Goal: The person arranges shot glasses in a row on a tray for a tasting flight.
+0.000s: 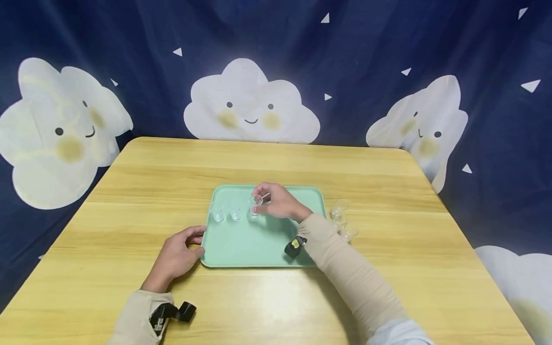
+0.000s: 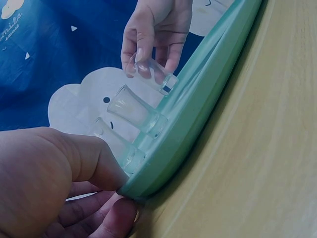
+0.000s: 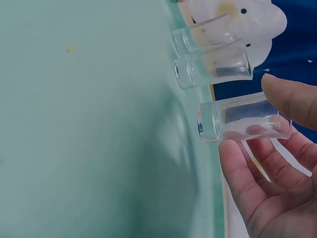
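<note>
A small clear shot glass (image 1: 255,205) is in my right hand (image 1: 280,200), pinched upright between thumb and fingers over the back middle of a pale green tray (image 1: 246,247). In the right wrist view the thumb sits near the rim of the held glass (image 3: 242,119), with fingertips along its other side. Two more shot glasses stand to its left on the tray, one in the middle (image 2: 138,113) and one by the left edge (image 2: 121,148). My left hand (image 1: 176,256) holds the tray's left edge, thumb and fingers at the rim.
Several clear glasses (image 1: 339,209) stand close together on the wooden table (image 1: 276,306), just beyond the tray's right edge and beside my right forearm. A dark blue curtain (image 1: 353,57) with smiling clouds hangs behind the table.
</note>
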Motion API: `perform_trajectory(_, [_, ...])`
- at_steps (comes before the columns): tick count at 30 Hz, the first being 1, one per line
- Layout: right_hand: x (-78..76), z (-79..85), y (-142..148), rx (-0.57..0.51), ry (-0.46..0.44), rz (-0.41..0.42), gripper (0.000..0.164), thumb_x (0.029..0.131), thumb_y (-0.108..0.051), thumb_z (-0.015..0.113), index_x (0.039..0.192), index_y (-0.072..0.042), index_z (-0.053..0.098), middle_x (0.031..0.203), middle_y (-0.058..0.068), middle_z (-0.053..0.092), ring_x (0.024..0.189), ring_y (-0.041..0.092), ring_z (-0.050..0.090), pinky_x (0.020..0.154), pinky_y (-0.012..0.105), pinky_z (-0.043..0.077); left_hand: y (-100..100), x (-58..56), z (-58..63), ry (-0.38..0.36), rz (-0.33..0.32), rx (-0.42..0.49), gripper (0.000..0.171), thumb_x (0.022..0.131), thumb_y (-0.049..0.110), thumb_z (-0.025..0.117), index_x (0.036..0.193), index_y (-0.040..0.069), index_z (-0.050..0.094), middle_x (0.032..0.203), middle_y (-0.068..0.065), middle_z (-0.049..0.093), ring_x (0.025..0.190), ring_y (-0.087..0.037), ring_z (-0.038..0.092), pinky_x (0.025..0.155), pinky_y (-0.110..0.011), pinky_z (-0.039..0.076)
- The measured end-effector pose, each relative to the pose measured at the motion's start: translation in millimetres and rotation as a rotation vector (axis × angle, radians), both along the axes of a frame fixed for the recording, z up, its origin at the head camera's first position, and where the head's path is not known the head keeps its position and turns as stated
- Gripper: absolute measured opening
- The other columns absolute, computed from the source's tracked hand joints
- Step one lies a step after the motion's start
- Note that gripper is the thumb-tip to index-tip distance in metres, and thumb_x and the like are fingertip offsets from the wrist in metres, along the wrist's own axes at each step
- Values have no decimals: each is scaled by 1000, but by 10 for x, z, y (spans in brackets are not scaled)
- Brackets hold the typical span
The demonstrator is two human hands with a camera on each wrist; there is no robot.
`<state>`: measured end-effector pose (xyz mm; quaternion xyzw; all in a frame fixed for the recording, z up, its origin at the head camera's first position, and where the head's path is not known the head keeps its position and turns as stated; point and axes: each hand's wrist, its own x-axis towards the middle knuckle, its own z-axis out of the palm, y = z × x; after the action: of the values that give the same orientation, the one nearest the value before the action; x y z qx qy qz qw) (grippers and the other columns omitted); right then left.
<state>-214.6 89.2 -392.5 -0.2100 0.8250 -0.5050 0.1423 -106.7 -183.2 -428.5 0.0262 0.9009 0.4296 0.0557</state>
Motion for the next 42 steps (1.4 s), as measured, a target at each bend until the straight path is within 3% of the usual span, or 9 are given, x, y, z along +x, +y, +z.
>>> perform_trajectory(16, [9,-35,-52,19,-24,-13,34,79,-5,78,109,0,62,98,7,59,92,22,61,90,32,46,12,-14,21,19,-8,-11,48,84,4,61,132,1,57,108,-11,68,101,-26,63,83,-39,46])
perform_trajectory(24, [69,-126,-114,64,-33,26,35,79,-6,79,110,-3,63,99,5,61,91,19,62,87,30,47,-36,81,-33,-4,-6,-32,48,84,4,61,132,1,57,107,-10,69,100,-25,63,82,-38,46])
perform_trajectory(33, [25,-40,-73,48,-39,11,41,78,-5,79,116,-1,62,104,9,62,96,22,62,90,32,47,-18,16,-4,3,-7,-15,49,83,4,61,132,1,57,110,-12,68,101,-26,63,81,-37,46])
perform_trajectory(42, [25,164,146,-39,-20,-12,38,88,-3,67,124,6,56,120,22,59,106,27,60,91,31,47,-1,-1,9,8,-10,-9,49,84,4,61,133,1,56,110,-12,68,103,-26,63,83,-37,45])
